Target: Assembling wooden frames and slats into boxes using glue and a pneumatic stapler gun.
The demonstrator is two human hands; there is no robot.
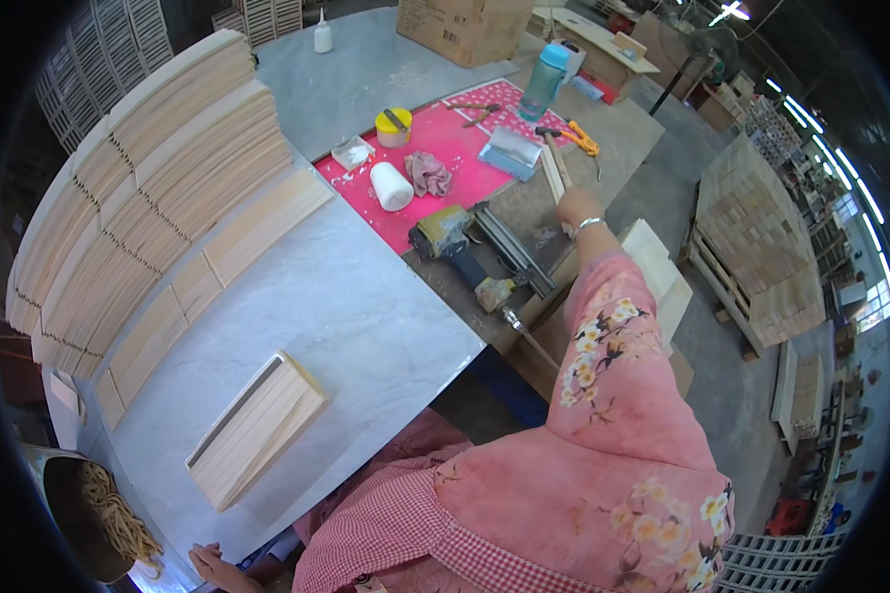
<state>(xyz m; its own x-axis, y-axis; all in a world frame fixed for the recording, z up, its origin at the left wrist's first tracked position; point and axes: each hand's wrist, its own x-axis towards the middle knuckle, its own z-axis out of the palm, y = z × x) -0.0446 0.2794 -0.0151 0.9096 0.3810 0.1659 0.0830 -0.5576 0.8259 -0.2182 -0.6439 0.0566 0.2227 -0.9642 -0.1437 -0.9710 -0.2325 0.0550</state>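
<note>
My right hand (pixel 578 207) is stretched out over the brown board at the back right, its fingers closed around the lower end of a hammer (pixel 560 158) handle. Pale wooden strips (pixel 551 174) lie right beside that handle. Down at the table's near left edge is my left hand (pixel 216 567), fingers loosely extended and holding nothing. Between the two, a narrow wooden box (pixel 257 430) with a long slot along one side rests on the grey tabletop (pixel 366 316). A nail gun (pixel 465 252) with an air hose fitting lies on the board, nearer to me than my right hand.
Tall stacks of wooden slats (pixel 158 188) line the left side. A bin of wood shavings (pixel 79 509) stands lower left. On the pink mat are a white roll (pixel 392 187), a crumpled cloth (pixel 428 174), a yellow-lidded tub (pixel 394 127) and pliers (pixel 477 111). A blue bottle (pixel 545 84) stands behind.
</note>
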